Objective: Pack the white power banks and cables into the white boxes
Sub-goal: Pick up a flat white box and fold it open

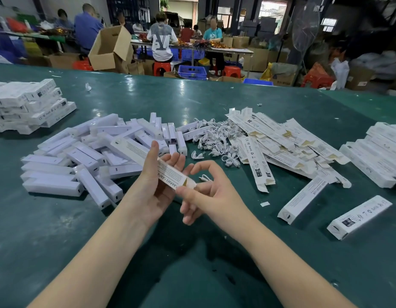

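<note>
Left hand [158, 174] grips white box [148, 161] mid-air above near table centre. Right hand [201, 192] pinches its near end flap. I judge flap-closing step: I keep box steady, tuck flap square.

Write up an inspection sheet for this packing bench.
Surface: green table, glossy.
Job's things: power banks heaped left; flat boxes heaped right; packed boxes stacked far left; two closed boxes near right.
Clutter: paper scraps.
Grippers: left hand holds a box; right hand pinches its near end.
Cables: cables piled at centre.
Surroundings: people seated at far tables, cartons, blue crates.
</note>
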Action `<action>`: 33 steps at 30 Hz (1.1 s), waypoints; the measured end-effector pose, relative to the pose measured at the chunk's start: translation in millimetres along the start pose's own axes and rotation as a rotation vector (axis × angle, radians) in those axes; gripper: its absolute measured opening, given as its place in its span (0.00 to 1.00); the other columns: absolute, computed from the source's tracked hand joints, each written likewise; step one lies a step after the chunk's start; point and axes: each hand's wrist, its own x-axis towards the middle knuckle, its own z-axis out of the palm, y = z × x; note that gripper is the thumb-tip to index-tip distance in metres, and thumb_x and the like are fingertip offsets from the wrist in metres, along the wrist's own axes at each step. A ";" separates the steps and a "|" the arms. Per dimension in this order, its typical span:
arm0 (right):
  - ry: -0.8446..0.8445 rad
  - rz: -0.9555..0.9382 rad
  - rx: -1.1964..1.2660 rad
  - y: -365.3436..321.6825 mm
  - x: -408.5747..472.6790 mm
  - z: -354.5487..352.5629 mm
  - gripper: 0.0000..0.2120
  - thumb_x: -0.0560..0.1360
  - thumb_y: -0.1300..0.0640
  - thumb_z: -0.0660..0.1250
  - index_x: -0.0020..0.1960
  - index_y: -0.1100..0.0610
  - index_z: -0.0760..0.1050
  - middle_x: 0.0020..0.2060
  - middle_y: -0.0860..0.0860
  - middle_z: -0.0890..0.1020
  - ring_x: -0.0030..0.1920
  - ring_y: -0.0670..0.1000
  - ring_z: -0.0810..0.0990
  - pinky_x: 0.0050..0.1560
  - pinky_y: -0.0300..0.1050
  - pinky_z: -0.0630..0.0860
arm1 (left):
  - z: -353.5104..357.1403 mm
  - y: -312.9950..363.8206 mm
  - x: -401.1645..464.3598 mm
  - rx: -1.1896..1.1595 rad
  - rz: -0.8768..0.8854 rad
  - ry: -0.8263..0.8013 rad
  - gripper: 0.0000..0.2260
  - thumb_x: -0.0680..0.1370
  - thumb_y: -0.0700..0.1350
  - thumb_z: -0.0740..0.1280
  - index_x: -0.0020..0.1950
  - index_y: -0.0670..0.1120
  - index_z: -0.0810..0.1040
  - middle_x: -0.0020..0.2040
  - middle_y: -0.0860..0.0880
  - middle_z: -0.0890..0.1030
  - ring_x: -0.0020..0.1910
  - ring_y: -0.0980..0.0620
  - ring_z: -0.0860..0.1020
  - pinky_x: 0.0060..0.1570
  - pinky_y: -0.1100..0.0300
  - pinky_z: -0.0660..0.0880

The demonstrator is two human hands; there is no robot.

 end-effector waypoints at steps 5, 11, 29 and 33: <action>-0.024 0.085 0.004 3.0 2.5 -3.4 0.27 0.66 0.52 0.77 0.55 0.55 0.64 0.29 0.55 0.81 0.23 0.54 0.77 0.28 0.44 0.76 | -1.5 -4.1 1.4 -0.001 -0.052 -0.072 0.32 0.55 0.61 0.75 0.50 0.42 0.74 0.36 0.51 0.83 0.37 0.52 0.84 0.35 0.57 0.80; -0.053 0.043 0.003 3.8 2.4 -5.1 0.25 0.66 0.50 0.77 0.54 0.53 0.64 0.29 0.55 0.82 0.25 0.55 0.79 0.30 0.44 0.77 | -7.9 -6.6 2.6 -0.079 -0.106 -0.179 0.28 0.59 0.59 0.77 0.47 0.43 0.74 0.36 0.49 0.82 0.38 0.51 0.84 0.39 0.56 0.81; -0.062 0.106 -0.022 -1.9 1.1 -5.6 0.21 0.73 0.55 0.72 0.58 0.57 0.62 0.29 0.54 0.80 0.27 0.55 0.79 0.31 0.45 0.78 | -5.1 -3.5 -3.0 -0.003 -0.104 -0.118 0.24 0.62 0.61 0.73 0.46 0.44 0.75 0.38 0.50 0.82 0.43 0.52 0.84 0.41 0.57 0.81; -0.053 0.140 -0.056 -0.2 1.5 -6.7 0.30 0.67 0.49 0.76 0.59 0.57 0.63 0.28 0.54 0.80 0.25 0.54 0.78 0.30 0.45 0.77 | -3.2 -7.1 -2.8 0.006 -0.100 -0.156 0.26 0.59 0.60 0.74 0.45 0.44 0.73 0.34 0.51 0.81 0.38 0.54 0.83 0.40 0.58 0.81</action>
